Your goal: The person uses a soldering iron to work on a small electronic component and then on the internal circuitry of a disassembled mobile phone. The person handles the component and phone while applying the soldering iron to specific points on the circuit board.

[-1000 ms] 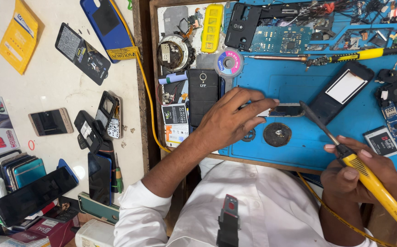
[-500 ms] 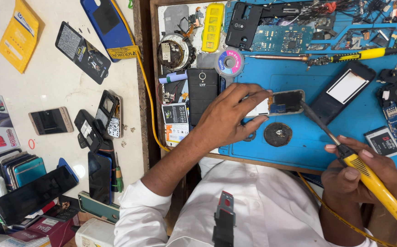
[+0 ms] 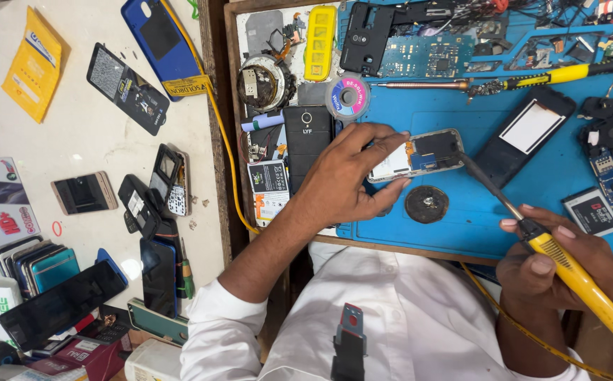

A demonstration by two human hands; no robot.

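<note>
Hands first: left hand (image 3: 345, 180) pinches an opened phone frame (image 3: 419, 154) by its left end, thumb under and fingers over, pressing it flat on the blue work mat (image 3: 476, 212); right hand (image 3: 557, 264) is closed in a pen grip round a yellow soldering iron (image 3: 581, 279) whose dark tip slants toward 10 o'clock and meets the frame's right edge, contact point too small to confirm. Largest to smallest: pale desk (image 3: 88, 134) fills the 9 o'clock side with loose handsets and back covers; the mat takes the 1 to 3 o'clock area. At 12 o'clock of the frame sits a teal circuit board (image 3: 426, 60), with a black rear cover (image 3: 366, 35) next to it at 11 o'clock. A dark phone with a white panel (image 3: 529, 130) lies at 2 o'clock of the frame, well clear of it. A black handset (image 3: 308, 137) stands at 9 o'clock beside the left hand, a battery (image 3: 269, 183) just below it. A solder wick spool (image 3: 347, 97) is at 10 o'clock, a small round black disc (image 3: 426, 204) at 6 o'clock just beside the frame. Progress, as a judgement: frame is already stripped open and held ready, iron is at the work, so soldering looks under way; no finished joint visible, and reassembly with the covers lying loose is not done.
</note>
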